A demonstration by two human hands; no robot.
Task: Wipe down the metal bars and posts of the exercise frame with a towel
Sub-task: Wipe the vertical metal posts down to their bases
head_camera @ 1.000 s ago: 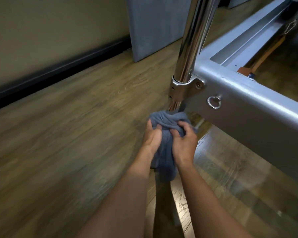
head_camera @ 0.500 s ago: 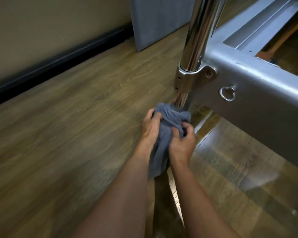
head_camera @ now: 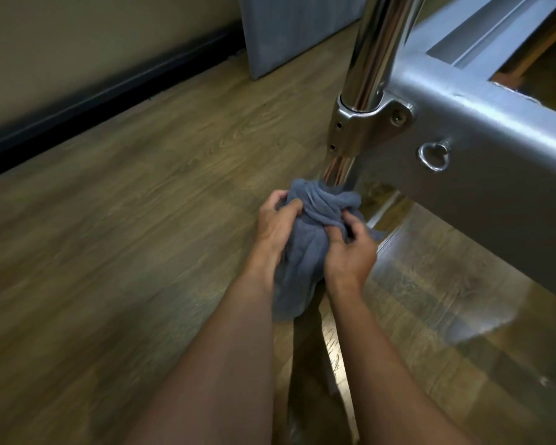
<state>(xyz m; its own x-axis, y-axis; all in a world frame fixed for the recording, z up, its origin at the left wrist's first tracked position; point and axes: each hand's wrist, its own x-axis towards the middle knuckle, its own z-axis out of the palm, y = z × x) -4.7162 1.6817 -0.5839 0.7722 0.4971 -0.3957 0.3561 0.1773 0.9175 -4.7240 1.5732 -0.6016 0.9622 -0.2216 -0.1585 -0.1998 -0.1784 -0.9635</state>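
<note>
Both hands, the left hand point(head_camera: 278, 224) and the right hand point(head_camera: 350, 252), are gripping the blue towel point(head_camera: 308, 239) with curled fingers, bunched around the shiny post point(head_camera: 371, 53) under its bracket point(head_camera: 363, 130).

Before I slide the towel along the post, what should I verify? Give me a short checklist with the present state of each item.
1. The towel is wrapped around the post below the bracket: ok.
2. The left hand grips the towel: ok.
3. The right hand grips the towel: ok.
4. Free way upward: not ok, the bracket sits just above the towel.
5. Post under the towel clean: cannot tell, hidden.
</note>
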